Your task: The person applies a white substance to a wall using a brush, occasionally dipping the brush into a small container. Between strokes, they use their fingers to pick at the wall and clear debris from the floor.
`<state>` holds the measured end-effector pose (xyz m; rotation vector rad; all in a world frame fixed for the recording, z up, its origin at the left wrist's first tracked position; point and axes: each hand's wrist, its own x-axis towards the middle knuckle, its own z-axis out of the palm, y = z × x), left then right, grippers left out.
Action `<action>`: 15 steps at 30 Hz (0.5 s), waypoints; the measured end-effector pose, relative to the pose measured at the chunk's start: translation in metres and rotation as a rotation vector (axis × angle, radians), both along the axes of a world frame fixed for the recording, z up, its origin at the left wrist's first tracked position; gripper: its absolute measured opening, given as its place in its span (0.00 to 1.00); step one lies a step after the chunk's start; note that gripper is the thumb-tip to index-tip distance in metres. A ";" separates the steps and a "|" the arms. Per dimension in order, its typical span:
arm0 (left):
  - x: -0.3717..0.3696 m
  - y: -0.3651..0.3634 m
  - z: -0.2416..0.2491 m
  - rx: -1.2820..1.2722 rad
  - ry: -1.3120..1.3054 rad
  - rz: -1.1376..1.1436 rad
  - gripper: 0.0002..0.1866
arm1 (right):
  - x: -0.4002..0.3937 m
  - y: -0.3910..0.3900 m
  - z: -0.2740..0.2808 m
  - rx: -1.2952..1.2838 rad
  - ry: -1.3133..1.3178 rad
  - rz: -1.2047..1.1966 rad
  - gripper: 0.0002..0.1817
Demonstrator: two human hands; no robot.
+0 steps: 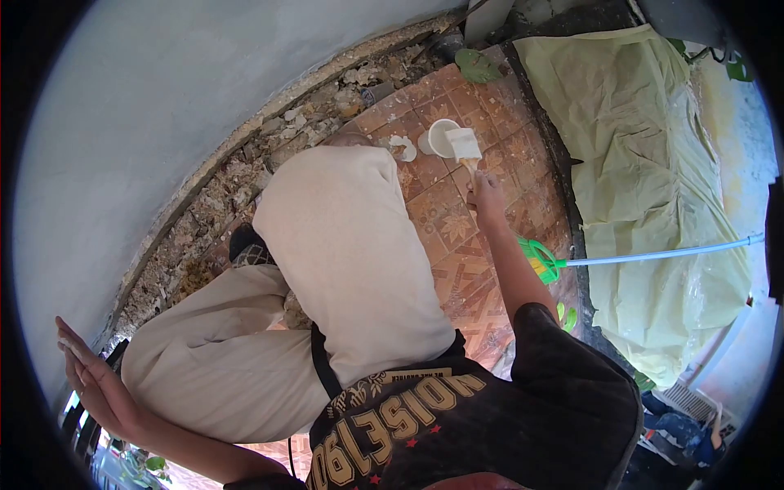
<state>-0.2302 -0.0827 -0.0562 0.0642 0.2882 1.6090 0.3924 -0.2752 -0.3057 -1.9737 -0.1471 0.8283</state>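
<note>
My right hand (pixel 487 196) is closed round the handle of a paintbrush (pixel 465 145) whose broad, flat head is white. In this view the brush head overlaps the rim of a white tub (pixel 441 139) standing on the tiled floor. Out at the far left, my left hand (pixel 91 384) is stretched open beside the grey wall (pixel 163 106), with white smears on its fingers. It holds nothing. My bent legs in beige trousers (pixel 351 220) fill the middle of the view.
Rubble (pixel 220 204) lines the wall's foot. White scraps (pixel 402 148) lie on the patterned tiles (pixel 453 220) near the tub. To the right are a green broom (pixel 539 260) with a pale blue handle and a yellowish sheet (pixel 645 180). Another person (pixel 694 433) appears at lower right.
</note>
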 end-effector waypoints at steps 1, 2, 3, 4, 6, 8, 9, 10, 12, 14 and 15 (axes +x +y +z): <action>0.002 0.000 0.000 -0.004 -0.046 0.008 0.26 | 0.002 -0.002 0.001 -0.006 0.126 -0.013 0.14; -0.002 0.001 -0.001 -0.005 -0.047 0.005 0.26 | 0.003 -0.003 0.001 -0.011 0.251 -0.028 0.15; -0.006 0.002 -0.002 -0.010 -0.060 0.020 0.26 | 0.000 -0.004 0.001 -0.011 0.250 -0.029 0.15; -0.010 0.001 -0.003 -0.013 -0.073 0.038 0.25 | -0.007 -0.004 -0.001 -0.058 0.022 0.026 0.15; -0.011 -0.001 -0.004 -0.024 -0.064 0.060 0.25 | -0.013 -0.001 -0.004 -0.107 -0.202 0.087 0.16; -0.009 -0.001 -0.004 -0.038 -0.062 0.069 0.25 | -0.012 -0.003 -0.002 -0.167 -0.103 0.105 0.17; -0.012 0.000 -0.004 -0.029 -0.048 0.052 0.25 | -0.009 -0.006 -0.007 -0.167 -0.107 0.099 0.17; -0.012 0.001 -0.003 -0.016 -0.032 0.040 0.25 | -0.007 -0.009 -0.017 -0.167 -0.226 0.129 0.15; -0.009 -0.002 -0.004 -0.017 -0.051 0.057 0.25 | -0.004 -0.008 -0.025 -0.167 -0.339 0.173 0.14; -0.009 -0.002 -0.004 -0.019 -0.072 0.062 0.25 | -0.003 -0.006 -0.019 -0.284 -0.240 0.195 0.14; -0.010 -0.001 -0.004 -0.012 -0.069 0.038 0.25 | -0.001 -0.008 -0.023 -0.283 -0.242 0.191 0.14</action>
